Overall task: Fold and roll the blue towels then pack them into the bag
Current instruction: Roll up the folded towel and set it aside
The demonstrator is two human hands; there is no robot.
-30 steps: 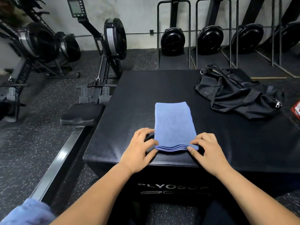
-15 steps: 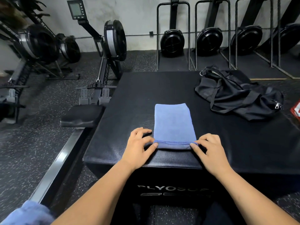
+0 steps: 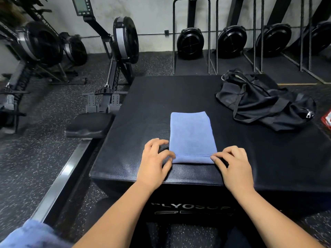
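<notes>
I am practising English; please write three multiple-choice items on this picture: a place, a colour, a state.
1. Where does the black bag lie on the box?
A) far right part B) near left corner C) hanging off the near edge
2. What colour is the folded towel?
A) white B) blue C) red
3. What state is the towel in?
A) fully rolled B) packed in the bag C) only its near end turned over
Key: 1 A, the bag sits at the box's far right. 2 B, the cloth is plainly blue. 3 C, the left hand and right hand pinch a turned near edge; the rest lies flat.
</notes>
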